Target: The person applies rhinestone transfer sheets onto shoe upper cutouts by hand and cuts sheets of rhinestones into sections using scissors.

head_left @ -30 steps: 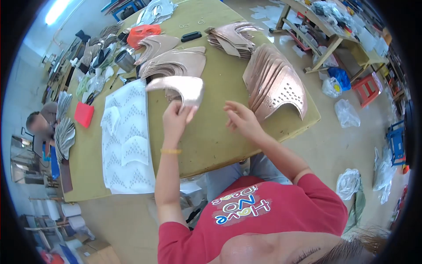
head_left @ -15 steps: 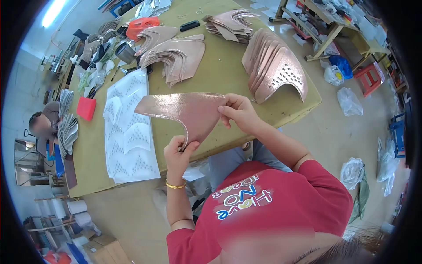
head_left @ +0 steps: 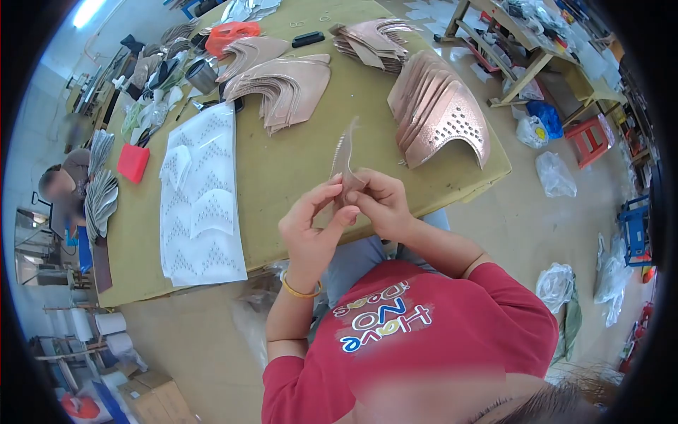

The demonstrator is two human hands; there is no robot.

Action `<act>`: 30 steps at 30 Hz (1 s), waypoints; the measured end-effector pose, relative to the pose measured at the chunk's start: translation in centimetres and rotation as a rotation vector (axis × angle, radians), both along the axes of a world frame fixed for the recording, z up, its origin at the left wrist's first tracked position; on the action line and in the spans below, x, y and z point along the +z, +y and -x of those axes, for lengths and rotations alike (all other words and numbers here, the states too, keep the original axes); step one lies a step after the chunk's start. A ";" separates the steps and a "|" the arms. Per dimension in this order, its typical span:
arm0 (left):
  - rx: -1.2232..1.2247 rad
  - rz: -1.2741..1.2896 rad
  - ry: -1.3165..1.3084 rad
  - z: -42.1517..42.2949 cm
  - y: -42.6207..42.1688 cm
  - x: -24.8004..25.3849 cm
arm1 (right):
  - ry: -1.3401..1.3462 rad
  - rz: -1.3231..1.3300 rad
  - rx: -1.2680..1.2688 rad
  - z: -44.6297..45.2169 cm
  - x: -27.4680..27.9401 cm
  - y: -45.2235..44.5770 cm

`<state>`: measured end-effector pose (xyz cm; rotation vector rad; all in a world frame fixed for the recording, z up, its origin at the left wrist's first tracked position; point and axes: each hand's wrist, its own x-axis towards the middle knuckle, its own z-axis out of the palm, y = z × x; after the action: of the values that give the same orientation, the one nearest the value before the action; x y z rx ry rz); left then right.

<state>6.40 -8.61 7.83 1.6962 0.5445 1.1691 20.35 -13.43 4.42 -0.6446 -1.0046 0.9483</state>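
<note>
Over the table's front edge, a curved rose-gold leather shoe-upper piece (head_left: 343, 157) is turned nearly edge-on, its stitched edge facing left. My right hand (head_left: 385, 205) pinches its lower end between thumb and fingers. My left hand (head_left: 307, 222), with a gold bangle at the wrist, closes its fingertips and thumb on the same lower end from the left. The fingers partly hide that end. To the right lies a fanned stack of rose-gold upper pieces (head_left: 434, 116), its front one punched with holes. Another stack of upper pieces (head_left: 282, 88) sits farther back on the left.
White pattern sheets (head_left: 205, 247) lie on the table (head_left: 289, 244) to the left, near a red box-like item (head_left: 133, 163). A metal cup (head_left: 202, 75), a black case (head_left: 308, 39) and an orange bag (head_left: 232, 35) stand farther back. Another person (head_left: 67, 185) is at the far left.
The leather piece has turned from broad face to edge-on. My left hand has moved up and right, my right hand slightly down, so they are now close together.
</note>
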 end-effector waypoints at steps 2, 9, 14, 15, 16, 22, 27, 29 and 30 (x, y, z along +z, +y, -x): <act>-0.024 0.023 0.027 0.6 0.3 0.2 | -0.021 -0.019 0.047 0.1 0.6 -0.4; 0.032 -0.313 0.162 2.4 0.7 1.6 | -0.235 -0.041 0.025 0.3 1.6 -1.0; 0.330 0.586 -0.490 6.9 -0.7 -2.4 | -0.453 -0.090 -0.012 -0.8 3.4 -0.9; 0.387 0.659 -0.474 9.0 -1.7 -2.9 | -0.379 -0.029 0.006 -1.0 3.9 -1.0; 0.439 0.732 -0.455 11.3 -2.8 -3.4 | -0.374 0.059 0.013 -1.8 4.1 -0.7; 0.306 0.441 0.762 24.4 -7.5 -8.5 | -0.450 0.526 0.145 -5.5 5.5 8.0; -0.149 0.240 1.060 21.8 -1.1 -0.2 | -1.199 0.510 -0.108 -6.8 -6.0 16.3; -0.067 0.141 1.093 19.7 3.9 2.1 | -1.176 0.484 -0.247 -5.3 -6.2 15.8; 0.013 -0.014 1.093 18.7 7.0 2.1 | -1.179 0.454 -0.240 -5.2 -6.1 15.9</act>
<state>-12.32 -1.62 9.96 2.2580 1.1836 0.1404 25.50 2.49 -1.71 -1.7754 -1.6815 0.5229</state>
